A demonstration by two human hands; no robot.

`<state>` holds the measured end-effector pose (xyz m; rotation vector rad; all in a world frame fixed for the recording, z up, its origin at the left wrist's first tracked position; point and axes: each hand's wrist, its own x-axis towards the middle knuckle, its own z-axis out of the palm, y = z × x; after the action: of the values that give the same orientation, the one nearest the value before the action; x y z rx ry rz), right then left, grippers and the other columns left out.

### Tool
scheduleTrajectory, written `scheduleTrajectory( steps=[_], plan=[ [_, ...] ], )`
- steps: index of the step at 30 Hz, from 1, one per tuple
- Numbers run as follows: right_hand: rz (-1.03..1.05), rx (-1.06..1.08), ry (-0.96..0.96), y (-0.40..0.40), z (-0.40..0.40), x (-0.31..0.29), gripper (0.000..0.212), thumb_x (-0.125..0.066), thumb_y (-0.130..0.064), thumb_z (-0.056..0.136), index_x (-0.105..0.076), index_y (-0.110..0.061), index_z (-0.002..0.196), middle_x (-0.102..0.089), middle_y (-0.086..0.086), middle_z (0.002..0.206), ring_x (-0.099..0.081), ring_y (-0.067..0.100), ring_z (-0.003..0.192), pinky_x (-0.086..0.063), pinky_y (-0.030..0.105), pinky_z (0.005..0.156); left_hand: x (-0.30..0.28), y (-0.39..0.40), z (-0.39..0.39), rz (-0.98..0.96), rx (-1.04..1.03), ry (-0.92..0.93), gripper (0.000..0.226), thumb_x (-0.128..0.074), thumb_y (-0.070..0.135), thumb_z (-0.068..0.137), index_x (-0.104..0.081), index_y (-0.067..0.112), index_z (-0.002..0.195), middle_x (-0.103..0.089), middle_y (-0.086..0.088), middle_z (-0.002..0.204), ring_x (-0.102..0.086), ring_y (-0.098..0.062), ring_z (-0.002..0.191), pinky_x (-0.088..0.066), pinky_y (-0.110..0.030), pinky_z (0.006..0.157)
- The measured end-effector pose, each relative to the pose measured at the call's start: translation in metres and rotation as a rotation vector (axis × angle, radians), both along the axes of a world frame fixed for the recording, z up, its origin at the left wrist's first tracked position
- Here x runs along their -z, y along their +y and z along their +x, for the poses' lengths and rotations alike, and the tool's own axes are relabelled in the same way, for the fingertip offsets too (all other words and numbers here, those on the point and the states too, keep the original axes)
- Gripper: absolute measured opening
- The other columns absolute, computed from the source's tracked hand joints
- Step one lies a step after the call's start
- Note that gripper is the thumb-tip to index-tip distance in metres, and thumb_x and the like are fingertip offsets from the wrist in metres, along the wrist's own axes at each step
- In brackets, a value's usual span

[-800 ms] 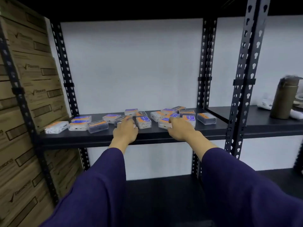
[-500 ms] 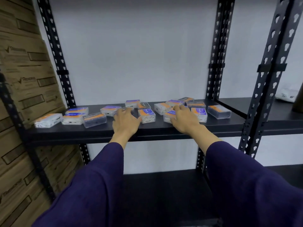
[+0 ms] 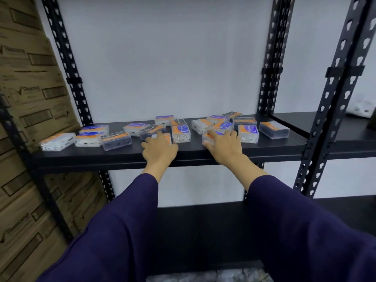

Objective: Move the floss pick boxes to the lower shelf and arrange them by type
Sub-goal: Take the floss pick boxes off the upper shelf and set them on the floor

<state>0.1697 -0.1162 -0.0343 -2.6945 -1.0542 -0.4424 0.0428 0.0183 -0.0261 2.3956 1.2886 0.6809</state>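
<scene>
Nothing has yet reached the lower shelf (image 3: 203, 231), which shows as a dark board across the bottom centre of the frame with no boxes on it; by the look of things the whole move and the sorting by type remain to be done. All the floss pick boxes (image 3: 181, 133) lie scattered on the upper shelf (image 3: 122, 157) that crosses the middle of the frame, turned at odd angles and mixed together. They are small clear plastic cases with orange and purple labels; some show pale picks inside, others look dark, such as the dark box (image 3: 274, 130) at the right end and another one (image 3: 116, 140) left of centre. That hints at two kinds, though the print is too blurred to read.

Stacked cardboard cartons (image 3: 26, 98) fill the left edge of the frame. Two purple sleeves (image 3: 114, 237) reach up from the bottom. The left hand (image 3: 159, 150) rests on a box just left of centre, fingers stretched forward over it, not closed round it. The right hand (image 3: 223, 146) lies on a box just right of centre, fingers spread across its top; no grip is closed yet on either side.
</scene>
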Motion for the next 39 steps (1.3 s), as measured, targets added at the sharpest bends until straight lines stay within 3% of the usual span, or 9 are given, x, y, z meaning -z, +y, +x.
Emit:
scheduleTrajectory(
  steps=[5, 11, 17, 21, 25, 29, 33, 39],
  plan=[
    [0.14, -0.073, -0.049, -0.032, -0.036, 0.02, 0.054, -0.042, -0.055, 0.094, -0.037, -0.03, 0.141, -0.048, 0.019, 0.126, -0.043, 0.035, 0.112, -0.036, 0.042, 0.095, 0.019, -0.039, -0.032, 0.11, 0.132, -0.195, 0.053, -0.06, 0.028, 0.08, -0.044, 0.024, 0.131, -0.048, -0.014, 0.126, -0.04, -0.035, 0.112, -0.039, -0.037, 0.075],
    [0.187, -0.129, 0.029, -0.068, -0.073, 0.087, 0.054, -0.046, -0.052, 0.094, -0.038, -0.029, 0.142, -0.047, 0.014, 0.121, -0.043, 0.032, 0.111, -0.036, 0.039, 0.093, 0.095, -0.078, -0.055, 0.162, 0.179, -0.265, 0.052, -0.056, 0.036, 0.082, -0.043, 0.028, 0.131, -0.05, -0.009, 0.125, -0.044, -0.03, 0.109, -0.035, -0.032, 0.084],
    [0.029, -0.093, 0.198, -0.086, -0.081, 0.207, 0.056, -0.044, -0.053, 0.093, -0.034, -0.029, 0.143, -0.047, 0.014, 0.124, -0.044, 0.033, 0.111, -0.036, 0.041, 0.094, 0.22, -0.094, -0.061, -0.002, 0.212, -0.104, 0.052, -0.057, 0.036, 0.083, -0.043, 0.027, 0.132, -0.049, -0.009, 0.127, -0.043, -0.032, 0.111, -0.041, -0.037, 0.081],
    [-0.1, -0.074, 0.341, -0.083, -0.07, 0.295, 0.061, -0.046, -0.053, 0.092, -0.03, -0.028, 0.146, -0.044, 0.015, 0.128, -0.042, 0.032, 0.114, -0.035, 0.042, 0.095, 0.316, -0.089, -0.048, -0.136, 0.249, 0.062, 0.052, -0.058, 0.043, 0.072, -0.048, 0.026, 0.121, -0.056, -0.007, 0.119, -0.047, -0.029, 0.104, -0.031, -0.027, 0.08],
    [-0.231, -0.05, 0.498, -0.076, -0.057, 0.386, 0.062, -0.045, -0.05, 0.093, -0.027, -0.024, 0.147, -0.04, 0.015, 0.135, -0.039, 0.033, 0.119, -0.033, 0.043, 0.098, 0.402, -0.087, -0.034, -0.3, 0.216, 0.166, 0.052, -0.064, 0.035, 0.075, -0.049, 0.025, 0.124, -0.052, -0.008, 0.122, -0.042, -0.03, 0.107, -0.044, -0.035, 0.083],
    [-0.329, -0.011, 0.64, -0.071, -0.044, 0.473, 0.064, -0.045, -0.052, 0.092, -0.028, -0.022, 0.145, -0.041, 0.015, 0.134, -0.039, 0.034, 0.121, -0.034, 0.044, 0.1, 0.48, -0.084, -0.024, -0.373, 0.199, 0.297, 0.058, -0.062, 0.038, 0.078, -0.043, 0.027, 0.132, -0.049, -0.008, 0.129, -0.04, -0.029, 0.111, -0.044, -0.038, 0.086],
    [-0.407, 0.033, 0.727, -0.066, -0.032, 0.541, 0.064, -0.048, -0.05, 0.092, -0.027, -0.018, 0.143, -0.042, 0.017, 0.133, -0.039, 0.036, 0.122, -0.036, 0.045, 0.1, 0.542, -0.078, -0.019, -0.435, 0.191, 0.349, 0.063, -0.06, 0.036, 0.08, -0.039, 0.027, 0.138, -0.047, -0.007, 0.133, -0.037, -0.029, 0.118, -0.043, -0.04, 0.092],
    [-0.394, 0.043, 0.725, -0.058, -0.021, 0.594, 0.065, -0.059, -0.041, 0.088, -0.03, -0.016, 0.14, -0.043, 0.016, 0.133, -0.041, 0.036, 0.119, -0.039, 0.044, 0.096, 0.598, -0.075, -0.01, -0.46, 0.212, 0.344, 0.061, -0.061, 0.035, 0.081, -0.04, 0.025, 0.138, -0.047, -0.007, 0.132, -0.04, -0.027, 0.115, -0.037, -0.031, 0.087]
  ],
)
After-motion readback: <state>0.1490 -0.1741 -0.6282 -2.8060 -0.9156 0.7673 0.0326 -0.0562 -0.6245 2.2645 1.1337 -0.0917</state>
